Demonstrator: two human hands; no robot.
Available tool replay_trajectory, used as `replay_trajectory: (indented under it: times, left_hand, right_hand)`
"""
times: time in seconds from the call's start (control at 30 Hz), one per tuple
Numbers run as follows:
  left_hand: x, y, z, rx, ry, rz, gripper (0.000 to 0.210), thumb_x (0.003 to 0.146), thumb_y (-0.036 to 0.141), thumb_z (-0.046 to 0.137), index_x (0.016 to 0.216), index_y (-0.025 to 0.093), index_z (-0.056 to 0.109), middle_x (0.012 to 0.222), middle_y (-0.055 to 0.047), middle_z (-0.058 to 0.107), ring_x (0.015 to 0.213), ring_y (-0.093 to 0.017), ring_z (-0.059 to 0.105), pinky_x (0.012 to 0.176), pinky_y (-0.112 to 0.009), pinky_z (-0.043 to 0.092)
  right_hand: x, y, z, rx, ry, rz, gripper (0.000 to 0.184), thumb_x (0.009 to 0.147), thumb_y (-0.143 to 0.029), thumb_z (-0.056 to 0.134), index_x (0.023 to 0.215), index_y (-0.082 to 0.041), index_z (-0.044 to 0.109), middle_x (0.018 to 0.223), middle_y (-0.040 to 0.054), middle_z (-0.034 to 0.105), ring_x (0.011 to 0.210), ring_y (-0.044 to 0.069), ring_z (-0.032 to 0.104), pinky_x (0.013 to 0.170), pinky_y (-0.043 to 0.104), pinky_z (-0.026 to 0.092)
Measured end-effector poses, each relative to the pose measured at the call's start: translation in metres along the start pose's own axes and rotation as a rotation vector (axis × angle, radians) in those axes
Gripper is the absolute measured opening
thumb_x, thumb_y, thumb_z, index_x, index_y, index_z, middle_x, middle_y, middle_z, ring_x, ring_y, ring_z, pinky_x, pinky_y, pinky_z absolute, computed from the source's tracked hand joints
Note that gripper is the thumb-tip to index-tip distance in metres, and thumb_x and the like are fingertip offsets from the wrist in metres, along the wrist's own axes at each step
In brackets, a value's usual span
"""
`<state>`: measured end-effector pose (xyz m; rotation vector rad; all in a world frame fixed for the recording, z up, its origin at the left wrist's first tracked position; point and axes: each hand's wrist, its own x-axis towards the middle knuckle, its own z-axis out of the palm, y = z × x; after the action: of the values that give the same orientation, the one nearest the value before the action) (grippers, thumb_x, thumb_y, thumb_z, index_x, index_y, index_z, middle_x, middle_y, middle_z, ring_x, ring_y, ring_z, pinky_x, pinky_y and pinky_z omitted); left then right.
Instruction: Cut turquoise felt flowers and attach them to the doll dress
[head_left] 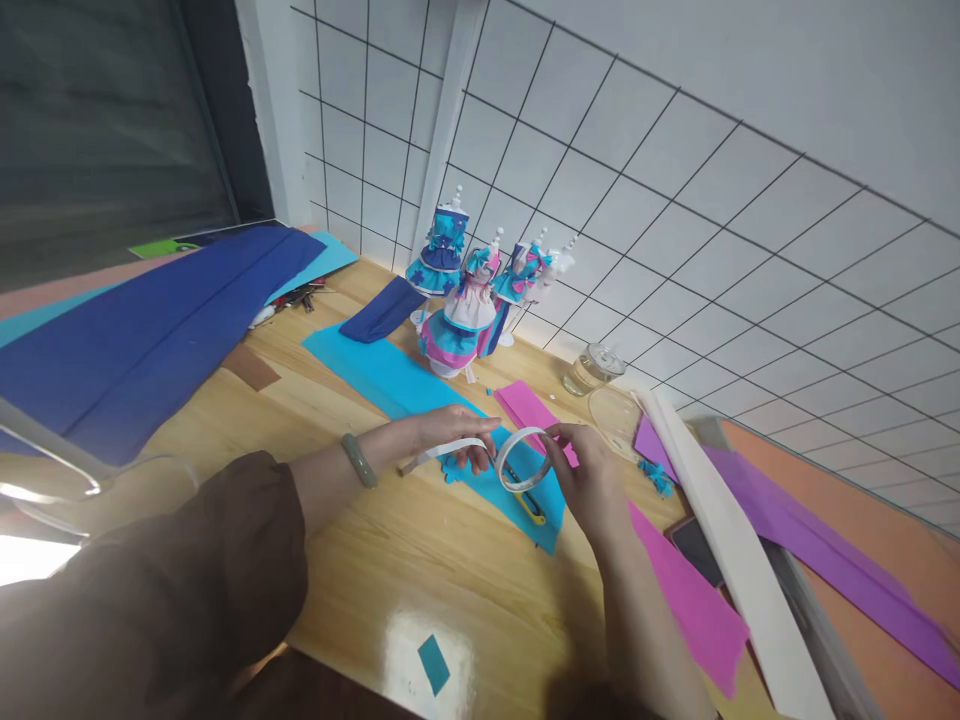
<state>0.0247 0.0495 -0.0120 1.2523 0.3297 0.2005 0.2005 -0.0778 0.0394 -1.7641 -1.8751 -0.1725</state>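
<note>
My left hand [454, 432] pinches the loose end of a white tape strip [457, 449] pulled off a tape roll [523, 460]. My right hand [589, 470] grips that roll by its far side. Both hands hover over a cyan paper sheet [390, 378] on the wooden table [390, 560]. A yellow utility knife [529, 505] lies on the cyan sheet under the roll. A small blue cut-out piece [452, 469] lies beneath my left hand. A green bangle [359, 460] sits on my left wrist.
Three small mannequins in blue and pink paper dresses [465, 300] stand at the back by the grid wall. Dark blue paper [142, 330] covers the left. Pink sheets [675, 580], a white roll [720, 520], purple paper [817, 540], a glass jar [592, 368] lie right.
</note>
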Motion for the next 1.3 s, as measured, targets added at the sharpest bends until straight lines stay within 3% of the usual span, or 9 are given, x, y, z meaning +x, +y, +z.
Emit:
replay_trajectory:
  times: [0.23, 0.4, 0.5, 0.57, 0.67, 0.83, 1.07, 1.17, 1.3]
  left_hand:
    - [-0.009, 0.006, 0.001, -0.076, -0.008, -0.043, 0.054, 0.074, 0.06, 0.043, 0.072, 0.011, 0.065, 0.061, -0.01, 0.065, 0.052, -0.015, 0.058, 0.046, -0.023, 0.043]
    - [-0.009, 0.006, 0.001, -0.117, -0.024, 0.031, 0.03, 0.067, 0.042, 0.065, 0.069, 0.012, 0.065, 0.056, -0.006, 0.063, 0.049, -0.013, 0.057, 0.045, -0.022, 0.042]
    - [-0.011, 0.01, 0.004, -0.097, -0.082, 0.031, 0.025, 0.067, 0.037, 0.066, 0.068, 0.012, 0.065, 0.058, -0.007, 0.064, 0.049, -0.013, 0.058, 0.044, -0.021, 0.041]
    - [-0.014, 0.013, 0.008, -0.109, -0.122, 0.033, 0.024, 0.067, 0.036, 0.067, 0.074, 0.013, 0.065, 0.061, -0.006, 0.065, 0.052, -0.015, 0.06, 0.046, -0.022, 0.043]
    - [-0.018, 0.019, 0.015, -0.143, -0.201, 0.031, 0.03, 0.064, 0.034, 0.07, 0.087, 0.015, 0.065, 0.07, -0.008, 0.068, 0.059, -0.017, 0.063, 0.054, -0.026, 0.047]
    - [-0.022, 0.025, 0.025, -0.12, -0.255, 0.03, 0.034, 0.065, 0.03, 0.069, 0.096, 0.015, 0.063, 0.082, -0.011, 0.068, 0.07, -0.02, 0.064, 0.061, -0.029, 0.048]
    - [-0.014, 0.01, 0.029, -0.086, -0.365, 0.005, 0.023, 0.07, 0.032, 0.065, 0.083, 0.013, 0.062, 0.084, -0.012, 0.068, 0.064, -0.016, 0.064, 0.056, -0.025, 0.048]
    - [-0.012, 0.005, 0.03, -0.049, -0.394, -0.005, 0.025, 0.069, 0.033, 0.065, 0.082, 0.012, 0.063, 0.08, -0.011, 0.068, 0.062, -0.015, 0.063, 0.056, -0.024, 0.048]
    - [-0.013, 0.005, 0.031, 0.019, -0.332, 0.029, 0.023, 0.067, 0.033, 0.067, 0.079, 0.013, 0.067, 0.079, -0.007, 0.068, 0.068, -0.014, 0.062, 0.066, -0.025, 0.048]
  right_hand:
    - [0.002, 0.011, -0.012, -0.144, 0.098, -0.085, 0.013, 0.086, -0.026, 0.043, 0.088, -0.02, 0.055, 0.08, 0.0074, 0.06, 0.073, 0.021, 0.054, 0.067, 0.034, 0.042]
    - [0.003, 0.007, -0.021, -0.152, 0.068, -0.053, 0.014, 0.086, -0.026, 0.042, 0.088, -0.019, 0.054, 0.08, 0.0085, 0.06, 0.073, 0.021, 0.054, 0.063, 0.033, 0.042]
    - [0.003, 0.005, -0.022, -0.073, 0.007, 0.061, 0.016, 0.086, -0.029, 0.042, 0.088, -0.019, 0.055, 0.079, 0.0071, 0.061, 0.068, 0.019, 0.055, 0.06, 0.031, 0.043]
    - [0.001, 0.005, -0.02, 0.04, -0.104, 0.181, 0.017, 0.085, -0.031, 0.042, 0.091, -0.02, 0.054, 0.075, 0.0044, 0.061, 0.062, 0.017, 0.056, 0.056, 0.029, 0.043]
    - [-0.003, 0.006, -0.012, 0.281, -0.428, 0.318, 0.018, 0.083, -0.028, 0.043, 0.097, -0.02, 0.052, 0.064, -0.0003, 0.06, 0.056, 0.015, 0.057, 0.053, 0.026, 0.044]
    - [-0.01, -0.002, 0.007, 0.584, -0.878, 0.395, 0.009, 0.076, -0.02, 0.047, 0.081, -0.019, 0.054, 0.065, -0.0005, 0.061, 0.055, 0.014, 0.06, 0.051, 0.025, 0.047]
    - [-0.015, -0.005, 0.011, 0.521, -1.216, 0.379, 0.012, 0.067, -0.014, 0.046, 0.065, -0.016, 0.058, 0.06, 0.0013, 0.062, 0.051, 0.013, 0.06, 0.047, 0.021, 0.044]
    - [-0.01, 0.002, 0.002, 0.457, -1.11, 0.415, 0.016, 0.071, -0.017, 0.044, 0.075, -0.016, 0.06, 0.065, 0.0012, 0.063, 0.051, 0.011, 0.058, 0.047, 0.02, 0.042]
    - [-0.006, 0.008, 0.009, 0.183, -0.708, 0.39, 0.012, 0.073, -0.023, 0.048, 0.076, -0.017, 0.058, 0.063, 0.0003, 0.06, 0.054, 0.012, 0.054, 0.048, 0.021, 0.036]
